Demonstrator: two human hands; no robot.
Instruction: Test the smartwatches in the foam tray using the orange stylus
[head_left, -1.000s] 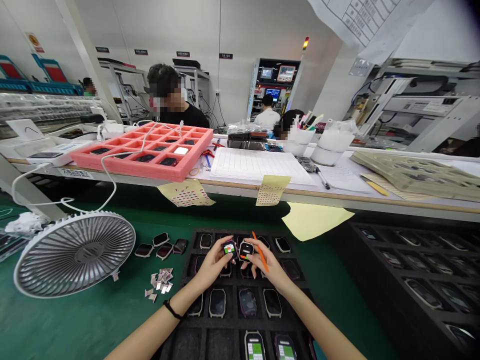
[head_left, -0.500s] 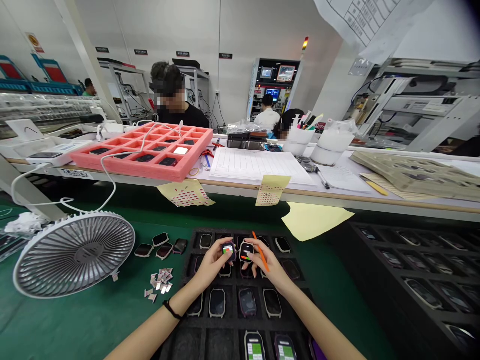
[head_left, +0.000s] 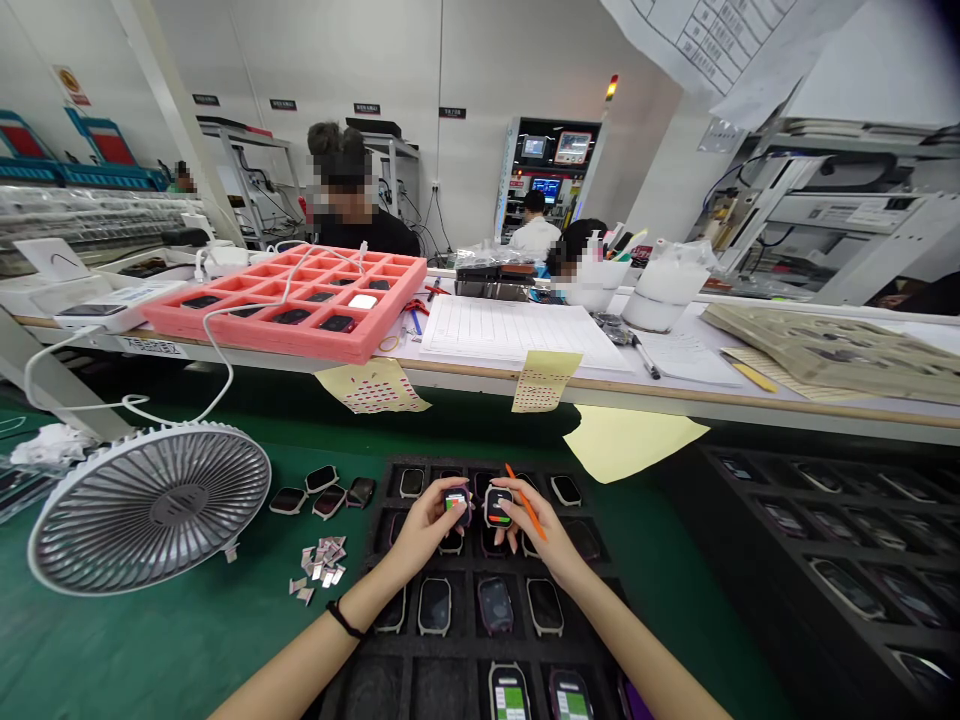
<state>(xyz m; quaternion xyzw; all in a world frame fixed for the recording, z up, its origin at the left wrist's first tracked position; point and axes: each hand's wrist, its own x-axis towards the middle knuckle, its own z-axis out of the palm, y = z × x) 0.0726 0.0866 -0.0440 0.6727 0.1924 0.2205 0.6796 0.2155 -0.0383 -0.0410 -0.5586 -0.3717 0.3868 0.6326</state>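
Fingers of the left hand pinch one smartwatch, right-hand fingers pinch another smartwatch beside an orange stick; both watches, long axes pointing away, sit just apart above a black foam tray

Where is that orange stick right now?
In the head view, the orange stick lies in the person's right hand, lower centre, beside a smartwatch and above the black foam tray.

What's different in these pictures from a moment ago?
The right hand has eased its smartwatch rightward, away from the one in the left hand, and the orange stick between its fingers has tilted further. Nothing was let go; the black foam tray stayed put.
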